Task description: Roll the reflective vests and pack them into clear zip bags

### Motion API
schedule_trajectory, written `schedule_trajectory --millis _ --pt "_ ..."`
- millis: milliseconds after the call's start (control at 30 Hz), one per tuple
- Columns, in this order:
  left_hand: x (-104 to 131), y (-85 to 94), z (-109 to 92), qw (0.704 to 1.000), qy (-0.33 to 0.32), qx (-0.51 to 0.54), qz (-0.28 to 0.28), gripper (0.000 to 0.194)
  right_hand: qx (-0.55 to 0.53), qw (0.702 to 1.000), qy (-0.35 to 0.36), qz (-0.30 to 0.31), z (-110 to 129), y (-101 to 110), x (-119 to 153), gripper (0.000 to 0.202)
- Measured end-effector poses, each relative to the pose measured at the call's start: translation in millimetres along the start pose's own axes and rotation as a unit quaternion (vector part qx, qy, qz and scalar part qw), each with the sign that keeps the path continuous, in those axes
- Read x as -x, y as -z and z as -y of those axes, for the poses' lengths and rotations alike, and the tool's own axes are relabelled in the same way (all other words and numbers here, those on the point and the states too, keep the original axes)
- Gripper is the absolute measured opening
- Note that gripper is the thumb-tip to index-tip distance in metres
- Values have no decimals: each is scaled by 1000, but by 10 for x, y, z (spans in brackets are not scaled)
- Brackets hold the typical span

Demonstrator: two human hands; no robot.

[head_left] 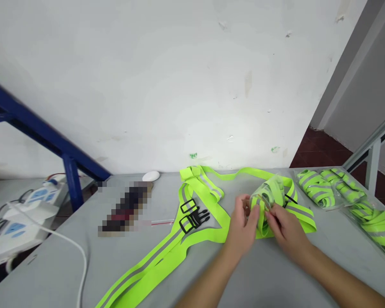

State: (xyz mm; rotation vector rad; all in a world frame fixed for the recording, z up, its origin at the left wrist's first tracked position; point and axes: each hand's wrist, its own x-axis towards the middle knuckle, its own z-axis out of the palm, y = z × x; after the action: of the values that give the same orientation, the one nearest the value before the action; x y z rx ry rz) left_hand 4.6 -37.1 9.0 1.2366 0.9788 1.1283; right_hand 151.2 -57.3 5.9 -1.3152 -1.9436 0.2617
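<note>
Both of my hands are closed on a clear plastic bag (272,188) that holds a rolled neon-yellow reflective strap. My left hand (244,224) grips its left side with thumb and fingers. My right hand (287,231) pinches the bag's near edge, close to the left thumb. Behind and under the bag spreads a loose neon-yellow reflective harness (211,205) with grey stripes. A black side-release buckle (195,218) lies on it, left of my hands. The harness's long strap (147,269) runs toward the table's near edge.
Several bagged rolled straps (317,188) lie at the right on the grey table (93,265). A blurred-out dark object (125,209) and a white round object (150,176) are at the left. A white cable (80,252), white power strips (28,222) and a blue frame (45,128) stand further left.
</note>
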Motion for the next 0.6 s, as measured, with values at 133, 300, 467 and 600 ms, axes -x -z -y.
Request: schedule_trajectory --millis 133,300,467,600 --pt "67 -48 -42 994 10 65 92 41 -50 997 -24 -45 -52 99 -34 27" --pt "20 -38 68 999 18 -22 23 27 -37 999 35 18 -54 95 -25 28" --pt "-78 -2 157 988 40 -116 -94 21 21 992 112 51 -32 40 -6 31" --pt "-76 23 166 976 -40 -151 -150 24 -18 997 70 37 12 -18 10 31"
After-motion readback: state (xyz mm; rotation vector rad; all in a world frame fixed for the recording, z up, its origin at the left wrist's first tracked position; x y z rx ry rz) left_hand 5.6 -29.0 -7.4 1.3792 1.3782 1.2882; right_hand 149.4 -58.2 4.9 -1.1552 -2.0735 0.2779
